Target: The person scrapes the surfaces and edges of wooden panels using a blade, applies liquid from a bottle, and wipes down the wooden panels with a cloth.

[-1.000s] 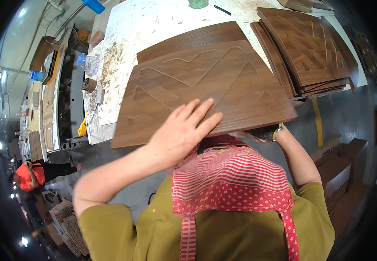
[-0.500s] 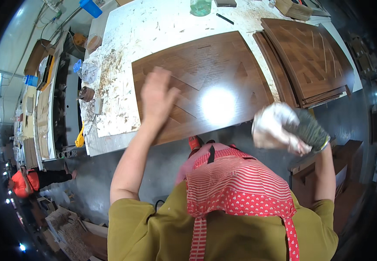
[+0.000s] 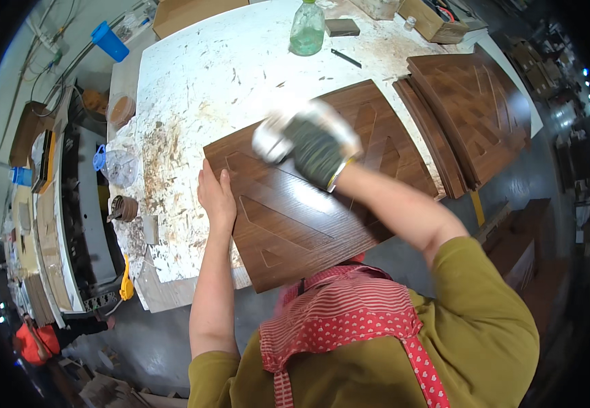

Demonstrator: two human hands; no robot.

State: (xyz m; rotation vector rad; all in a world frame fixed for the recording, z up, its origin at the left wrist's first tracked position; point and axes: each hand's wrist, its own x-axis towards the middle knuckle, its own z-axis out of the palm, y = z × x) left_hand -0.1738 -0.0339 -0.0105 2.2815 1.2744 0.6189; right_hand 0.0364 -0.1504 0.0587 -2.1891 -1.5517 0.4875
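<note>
A dark brown wooden panel (image 3: 288, 234) with angled inlaid pieces lies on the white, stained worktable, its near end over the front edge. At its left side rests my bare left hand (image 3: 217, 199), fingers stretched along the edge and thumb apart. My right hand (image 3: 315, 153) wears a dark green and white glove and is blurred by motion over the panel's upper middle. Bunched in it is a white cloth (image 3: 268, 141), with my fingers closed round it. The glove and cloth hide part of the panel's surface.
More brown panels (image 3: 472, 115) are stacked at the right. Toward the back stand a green-tinted bottle (image 3: 307, 30), a brown block (image 3: 342, 27) and a black knife-like tool (image 3: 346, 58). A blue cup (image 3: 109, 41) and a yellow tool (image 3: 126, 279) sit at the left.
My right hand has swung in from the right with the cloth, onto the panel. My left hand has shifted from the panel's face to its left edge. The panel now sits turned and nearer to me.
</note>
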